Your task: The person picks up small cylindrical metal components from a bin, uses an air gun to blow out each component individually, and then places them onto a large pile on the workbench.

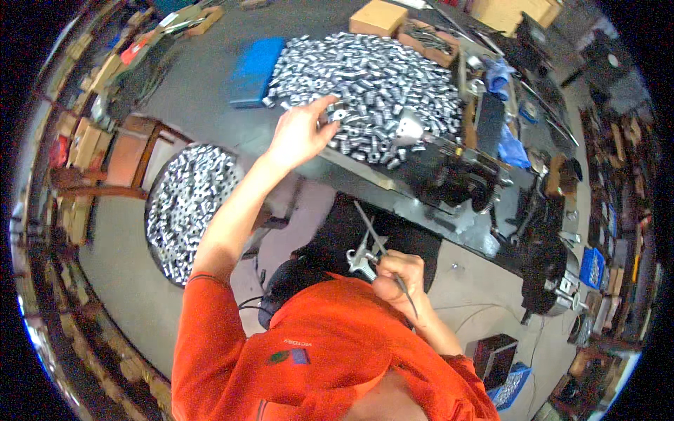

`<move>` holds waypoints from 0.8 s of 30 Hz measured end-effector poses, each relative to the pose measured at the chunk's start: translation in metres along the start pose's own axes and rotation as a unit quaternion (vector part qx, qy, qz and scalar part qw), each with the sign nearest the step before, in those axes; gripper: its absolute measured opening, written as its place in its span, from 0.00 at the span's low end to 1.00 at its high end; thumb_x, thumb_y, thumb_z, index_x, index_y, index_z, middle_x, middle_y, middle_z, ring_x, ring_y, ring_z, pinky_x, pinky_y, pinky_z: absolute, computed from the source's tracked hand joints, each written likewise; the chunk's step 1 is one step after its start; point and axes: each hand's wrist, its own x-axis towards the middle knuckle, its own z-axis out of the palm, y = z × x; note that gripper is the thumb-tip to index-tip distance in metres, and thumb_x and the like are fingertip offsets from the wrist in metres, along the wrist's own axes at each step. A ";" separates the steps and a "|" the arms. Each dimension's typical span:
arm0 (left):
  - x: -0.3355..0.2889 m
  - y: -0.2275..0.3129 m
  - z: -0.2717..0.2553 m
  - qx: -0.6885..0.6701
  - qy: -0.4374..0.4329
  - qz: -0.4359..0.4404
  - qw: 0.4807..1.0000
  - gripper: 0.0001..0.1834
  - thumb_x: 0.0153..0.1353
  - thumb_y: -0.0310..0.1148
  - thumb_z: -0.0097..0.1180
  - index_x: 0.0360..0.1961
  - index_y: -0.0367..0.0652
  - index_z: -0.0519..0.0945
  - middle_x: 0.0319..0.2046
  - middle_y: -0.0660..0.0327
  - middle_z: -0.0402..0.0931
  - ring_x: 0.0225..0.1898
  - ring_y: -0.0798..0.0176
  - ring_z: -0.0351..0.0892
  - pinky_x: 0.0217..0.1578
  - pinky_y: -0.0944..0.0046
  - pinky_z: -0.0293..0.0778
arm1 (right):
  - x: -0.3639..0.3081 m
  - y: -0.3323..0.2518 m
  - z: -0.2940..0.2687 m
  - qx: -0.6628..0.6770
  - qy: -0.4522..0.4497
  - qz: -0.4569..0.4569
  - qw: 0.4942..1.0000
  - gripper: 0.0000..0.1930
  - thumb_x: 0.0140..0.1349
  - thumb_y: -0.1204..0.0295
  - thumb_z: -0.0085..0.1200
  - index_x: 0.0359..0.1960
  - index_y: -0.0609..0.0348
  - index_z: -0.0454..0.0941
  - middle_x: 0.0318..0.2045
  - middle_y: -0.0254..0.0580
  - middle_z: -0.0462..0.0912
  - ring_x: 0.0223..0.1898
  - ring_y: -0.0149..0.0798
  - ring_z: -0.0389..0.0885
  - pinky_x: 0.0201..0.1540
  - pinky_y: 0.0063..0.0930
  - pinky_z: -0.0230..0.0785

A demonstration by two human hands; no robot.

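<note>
Left arm [239, 207] outstretched, left hand [299, 135] palm-down, right hand [401, 276] clenched.

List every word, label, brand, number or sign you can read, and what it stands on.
Orange shirt: a short line of lettering beside a green and blue emblem; I don't copy printed words.
Metal pieces on the bench: any markings too small to read.
Gun-shaped tool in the right hand: none readable.
Surrounding shelves: too blurred to read.
</note>
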 end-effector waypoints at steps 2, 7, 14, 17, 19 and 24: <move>-0.012 -0.009 -0.026 0.041 0.012 -0.006 0.999 0.19 0.51 0.38 0.59 0.45 0.47 0.77 0.18 0.54 0.76 0.25 0.49 0.78 0.27 0.52 0.71 | 0.002 -0.007 -0.001 0.004 0.006 0.026 1.000 0.11 0.35 0.83 0.48 0.11 0.60 0.56 0.12 0.37 0.58 0.13 0.34 0.59 0.17 0.26 0.47; -0.095 -0.107 -0.086 -0.018 0.040 -0.177 0.983 0.16 0.51 0.27 0.54 0.43 0.39 0.78 0.11 0.59 0.69 0.14 0.70 0.69 0.18 0.65 0.65 | 0.002 0.002 0.007 0.010 0.005 0.030 0.999 0.13 0.35 0.88 0.45 0.11 0.61 0.53 0.10 0.38 0.58 0.12 0.31 0.57 0.16 0.23 0.45; -0.200 -0.172 -0.097 0.096 -0.050 -0.300 0.948 0.14 0.47 0.32 0.54 0.33 0.35 0.81 0.19 0.49 0.78 0.22 0.58 0.81 0.30 0.62 0.75 | 0.009 0.009 0.016 0.024 -0.032 0.026 0.999 0.13 0.35 0.87 0.44 0.11 0.60 0.52 0.11 0.37 0.60 0.14 0.29 0.59 0.17 0.21 0.47; -0.204 -0.189 -0.074 0.248 -0.096 -0.273 0.924 0.16 0.46 0.41 0.56 0.29 0.37 0.82 0.25 0.47 0.79 0.29 0.47 0.80 0.34 0.55 0.76 | 0.005 0.015 0.018 0.050 -0.058 0.023 0.997 0.14 0.41 0.71 0.55 0.13 0.58 0.60 0.12 0.36 0.58 0.13 0.34 0.59 0.17 0.28 0.49; -0.200 -0.198 -0.059 0.348 -0.129 -0.299 0.879 0.18 0.48 0.47 0.57 0.25 0.41 0.82 0.27 0.48 0.79 0.33 0.46 0.80 0.37 0.51 0.75 | 0.005 0.014 0.016 0.043 -0.069 0.027 0.996 0.14 0.42 0.69 0.55 0.13 0.58 0.60 0.12 0.36 0.58 0.14 0.35 0.60 0.18 0.29 0.49; -0.172 -0.160 -0.078 0.273 -0.138 -0.255 0.917 0.14 0.45 0.39 0.59 0.24 0.38 0.80 0.22 0.52 0.79 0.27 0.51 0.81 0.32 0.55 0.75 | -0.004 0.011 0.008 0.028 -0.061 0.065 0.996 0.15 0.42 0.69 0.56 0.13 0.58 0.59 0.13 0.37 0.59 0.15 0.35 0.60 0.18 0.30 0.49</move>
